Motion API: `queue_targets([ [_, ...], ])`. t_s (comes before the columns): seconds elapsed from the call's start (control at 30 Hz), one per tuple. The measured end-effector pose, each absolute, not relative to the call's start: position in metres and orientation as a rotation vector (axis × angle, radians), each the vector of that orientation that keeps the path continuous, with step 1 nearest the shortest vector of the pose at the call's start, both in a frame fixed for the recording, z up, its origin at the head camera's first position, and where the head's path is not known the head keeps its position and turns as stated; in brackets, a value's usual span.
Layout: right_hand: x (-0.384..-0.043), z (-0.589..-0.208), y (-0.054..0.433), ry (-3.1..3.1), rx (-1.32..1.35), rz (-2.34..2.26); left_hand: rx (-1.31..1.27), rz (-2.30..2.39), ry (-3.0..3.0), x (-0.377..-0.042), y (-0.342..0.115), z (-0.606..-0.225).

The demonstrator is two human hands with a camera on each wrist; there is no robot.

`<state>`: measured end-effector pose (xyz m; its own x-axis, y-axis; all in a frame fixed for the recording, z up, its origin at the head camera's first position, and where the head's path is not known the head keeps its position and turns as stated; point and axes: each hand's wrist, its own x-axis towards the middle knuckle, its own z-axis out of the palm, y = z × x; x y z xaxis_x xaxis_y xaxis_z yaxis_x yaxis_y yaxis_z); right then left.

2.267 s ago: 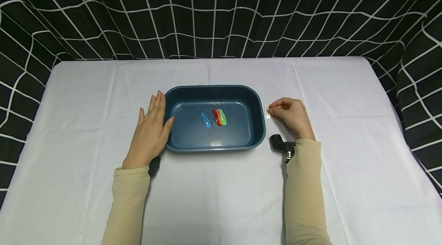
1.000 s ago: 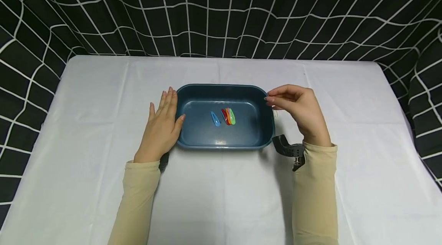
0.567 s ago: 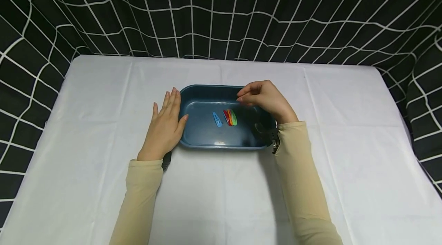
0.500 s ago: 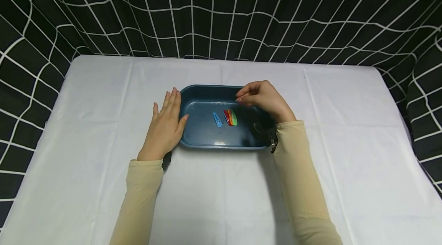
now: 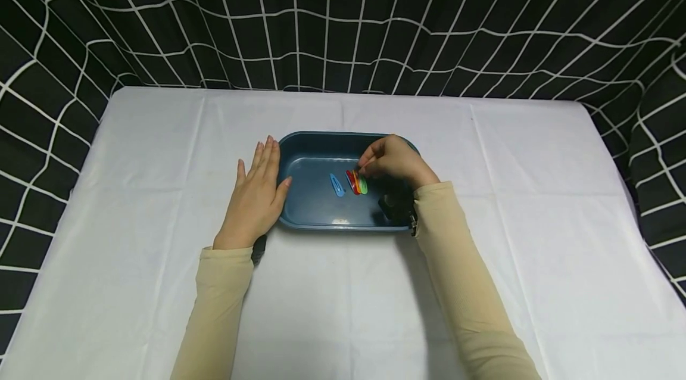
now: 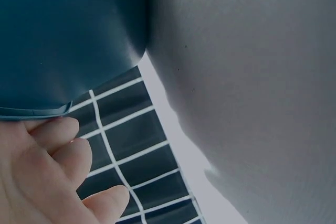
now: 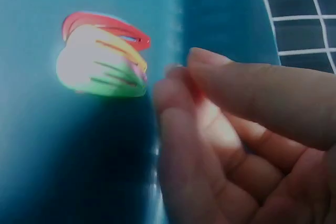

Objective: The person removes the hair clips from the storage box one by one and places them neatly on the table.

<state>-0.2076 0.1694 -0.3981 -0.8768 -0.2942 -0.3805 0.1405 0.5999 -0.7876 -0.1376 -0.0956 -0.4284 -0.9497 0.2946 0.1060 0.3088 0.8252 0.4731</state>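
Inside a dark blue tray (image 5: 343, 213) lie several snap hair clips. A blue hair clip (image 5: 337, 185) sits apart on the left. Beside it, red (image 7: 105, 19), yellow-orange (image 7: 123, 50) and green hair clips (image 7: 102, 85) overlap in a fan, with a bit of purple between them. My right hand (image 5: 393, 158) reaches into the tray with thumb and fingers bent toward each other at the fan's upper end; the right wrist view shows no clip between the fingertips. My left hand (image 5: 249, 201) lies with straight fingers along the tray's left rim.
The tray stands on a table with a white cloth (image 5: 300, 296). A black backdrop with white netting (image 5: 332, 22) rises behind the table and along both sides. A black wrist camera (image 5: 393, 207) hangs under my right wrist, over the tray.
My right hand has left a white hair clip right of the tray, crossed the rim and come down to the clip fan. The white clip is out of sight now. My left hand stays at the rim.
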Motion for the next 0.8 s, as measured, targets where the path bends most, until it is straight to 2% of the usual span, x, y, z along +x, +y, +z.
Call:
queue_targets([
  [0.8,-0.2104,-0.4069,0.1681,2.45,-0.095,-0.853,-0.493,-0.79,-2.983,-0.137,-0.095,-0.4262],
])
